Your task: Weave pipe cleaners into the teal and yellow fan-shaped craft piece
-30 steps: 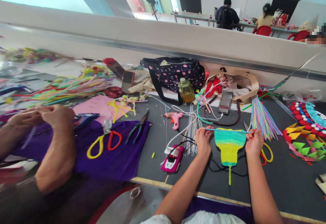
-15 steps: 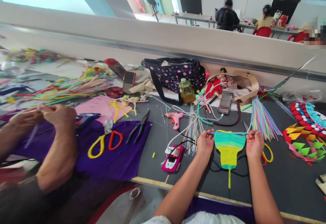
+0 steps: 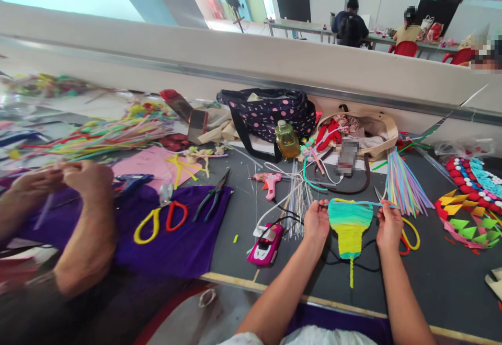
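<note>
A flat piece wound in teal and yellow fuzzy strands [image 3: 350,230], wide at the top with a twisted yellow stem below, hangs between my hands above the dark table. Along its top edge runs a light-blue pipe cleaner [image 3: 375,204]. The fingers of my left hand [image 3: 317,222] pinch this strand's left end near the piece's upper left corner. My right hand [image 3: 390,223] grips the other end, a little apart from the piece, with a tip sticking out past the fingers. Scissors with yellow and red handles [image 3: 411,234] lie beside my right wrist.
A pink glue gun [image 3: 270,183], a magenta toy-car-shaped device [image 3: 266,245] and thin wires lie left of my hands. Pastel pipe cleaners [image 3: 406,183] fan out at right. Further left, a co-worker's hands [image 3: 72,175] work above purple cloth [image 3: 168,251] with pliers [image 3: 214,196].
My right hand has shifted slightly left and its fingers have moved along the strand. The wound piece has moved a little left, and a gap shows between it and my right hand.
</note>
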The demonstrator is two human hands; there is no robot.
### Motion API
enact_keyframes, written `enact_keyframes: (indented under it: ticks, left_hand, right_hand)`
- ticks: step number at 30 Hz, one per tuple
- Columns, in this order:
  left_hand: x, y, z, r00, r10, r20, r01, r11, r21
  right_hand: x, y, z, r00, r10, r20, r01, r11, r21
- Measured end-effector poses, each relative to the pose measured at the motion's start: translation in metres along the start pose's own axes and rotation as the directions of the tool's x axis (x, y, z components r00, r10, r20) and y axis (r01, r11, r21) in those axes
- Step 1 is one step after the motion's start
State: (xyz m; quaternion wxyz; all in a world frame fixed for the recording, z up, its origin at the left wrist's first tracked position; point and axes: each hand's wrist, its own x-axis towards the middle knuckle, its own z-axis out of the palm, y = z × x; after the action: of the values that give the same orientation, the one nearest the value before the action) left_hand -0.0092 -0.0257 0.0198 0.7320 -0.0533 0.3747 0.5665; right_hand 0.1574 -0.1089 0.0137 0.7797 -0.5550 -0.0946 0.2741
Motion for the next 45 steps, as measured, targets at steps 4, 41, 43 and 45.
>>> enact_keyframes:
  ticks: [4,41,43,45]
  left_hand:
    - [-0.002,-0.001,0.000,1.000,0.001,0.015,-0.001,1.000,0.004]
    - [-0.031,0.010,0.006,0.937,0.145,0.317,-0.234,0.935,0.266]
    - [-0.034,0.007,0.005,0.930,0.147,0.336,-0.263,0.906,0.331]
    - [-0.037,0.005,0.004,0.919,0.166,0.358,-0.303,0.876,0.374]
  right_hand:
    - [0.001,0.008,0.003,1.000,0.016,-0.001,-0.016,0.998,-0.059]
    - [-0.015,-0.037,0.003,0.991,-0.071,0.112,0.091,0.979,-0.183]
    - [-0.016,-0.037,0.003,0.992,-0.066,0.104,0.082,0.984,-0.161]
    - [-0.015,-0.037,0.001,0.993,-0.064,0.103,0.078,0.986,-0.146]
